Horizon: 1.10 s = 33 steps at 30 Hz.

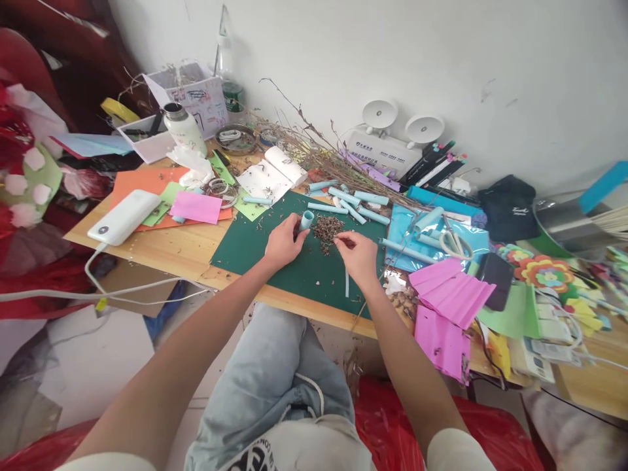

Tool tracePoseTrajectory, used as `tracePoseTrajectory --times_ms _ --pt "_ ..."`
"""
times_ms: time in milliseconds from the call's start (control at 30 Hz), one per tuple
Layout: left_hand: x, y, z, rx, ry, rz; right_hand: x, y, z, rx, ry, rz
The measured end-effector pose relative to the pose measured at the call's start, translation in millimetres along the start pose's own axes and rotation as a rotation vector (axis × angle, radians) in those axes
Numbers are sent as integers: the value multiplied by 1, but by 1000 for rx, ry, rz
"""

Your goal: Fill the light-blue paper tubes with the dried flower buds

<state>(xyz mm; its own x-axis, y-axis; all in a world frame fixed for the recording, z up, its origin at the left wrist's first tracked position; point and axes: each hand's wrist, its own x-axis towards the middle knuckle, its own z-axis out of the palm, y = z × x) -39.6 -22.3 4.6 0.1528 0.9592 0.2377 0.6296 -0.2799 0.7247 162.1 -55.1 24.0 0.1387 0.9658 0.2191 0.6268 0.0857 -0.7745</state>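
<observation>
at the middle of the green mat point(245, 252), my left hand point(283, 243) has its fingers clenched around a pale blue tube point(307, 220), held nearly upright with its open mouth up, just left of a pile of dried bits point(327, 229). my right hand point(360, 256) sits at the pile's right edge with its fingers pinched together; whether a crumb is between them is too small to tell.

the risk i judge likeliest is crushing: the tube looks like rolled paper, and a tighter squeeze would flatten its mouth. a tilt would spill whatever is inside onto the mat. a careless wrist could also sweep the pile across the mat.

room is tight on the far side, where loose rolled tubes point(353, 197) and twigs point(314, 147) lie. scissors point(454, 242) and pink folded paper point(451, 291) crowd the right. the near left of the mat is open, but the surface point(181, 248) ends close to my forearms, so bits pushed nearward would drop to the floor.
</observation>
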Motion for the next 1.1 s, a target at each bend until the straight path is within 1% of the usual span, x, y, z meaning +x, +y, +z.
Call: tracePoseTrajectory --times_ms 67,233,300,367,433,633,733,833,900,1000,1100 --pt "0 0 0 6 -1 -3 -1 3 1 35 2 30" --pt "1 0 0 -3 -7 4 -11 7 8 -167 -86 -181" --pt "1 -1 0 -14 -8 6 -14 9 6 -165 -97 -175" --pt "1 -1 1 -21 -8 9 -17 10 4 -125 -79 -136" --pt "1 0 1 -22 -5 9 -19 8 2 -137 -70 -126" --pt "1 -1 1 -12 -7 -1 -20 3 9 -383 -118 -149" --pt "1 -1 1 -6 -10 4 -16 4 12 -427 -151 -170" --pt "1 0 0 11 -10 -1 -12 6 12 -382 -147 -182" --pt "0 0 0 15 -4 -2 -9 7 10 -300 -109 -171" --pt "0 0 0 14 -4 0 -4 6 4 -120 -16 -103" --pt "0 -1 0 4 -7 1 0 4 -1 -3 23 -26"
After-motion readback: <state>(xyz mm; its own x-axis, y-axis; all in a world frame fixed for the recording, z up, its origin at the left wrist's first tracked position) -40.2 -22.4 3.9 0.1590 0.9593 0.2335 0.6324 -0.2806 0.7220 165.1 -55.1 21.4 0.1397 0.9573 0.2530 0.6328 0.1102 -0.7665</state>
